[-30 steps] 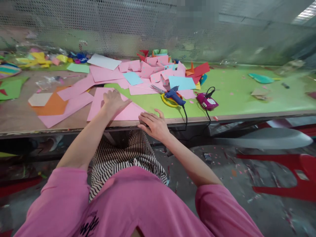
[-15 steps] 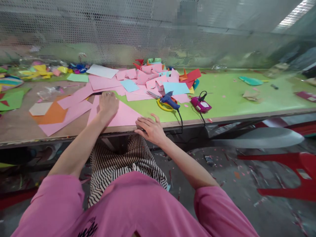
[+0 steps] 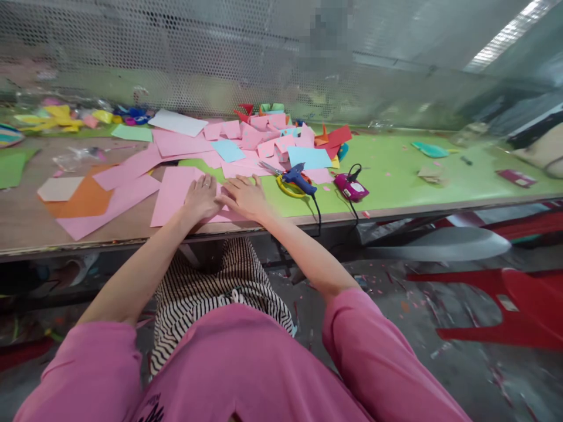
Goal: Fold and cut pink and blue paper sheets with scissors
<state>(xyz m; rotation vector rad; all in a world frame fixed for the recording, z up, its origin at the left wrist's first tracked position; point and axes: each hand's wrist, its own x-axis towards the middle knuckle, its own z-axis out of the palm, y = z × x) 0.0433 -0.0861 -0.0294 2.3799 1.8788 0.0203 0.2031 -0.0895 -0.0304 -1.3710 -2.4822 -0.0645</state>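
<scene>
A pink paper sheet (image 3: 172, 196) lies at the table's front edge under both hands. My left hand (image 3: 202, 196) rests on it, palm down, fingers stretched out. Just to its right, my right hand (image 3: 244, 196) presses flat on the paper, its thumb close to or touching the left hand. Much of the sheet's right part is hidden beneath the hands. Right of the hands lie a blue glue gun (image 3: 299, 179) and yellow-handled scissors (image 3: 285, 187). Behind them is a heap of folded pink paper pieces (image 3: 264, 138).
An orange sheet (image 3: 94, 196) and other pink sheets (image 3: 83, 220) lie to the left. A magenta box with a cord (image 3: 350, 186) sits on the green tabletop (image 3: 396, 176). A perforated metal panel (image 3: 220, 64) stands behind the table. A red chair (image 3: 519, 305) is at the right.
My right hand has moved left from the sheet's right corner to beside my left hand. My left hand has shifted slightly right and its fingers have straightened. The view has turned a little to the right.
</scene>
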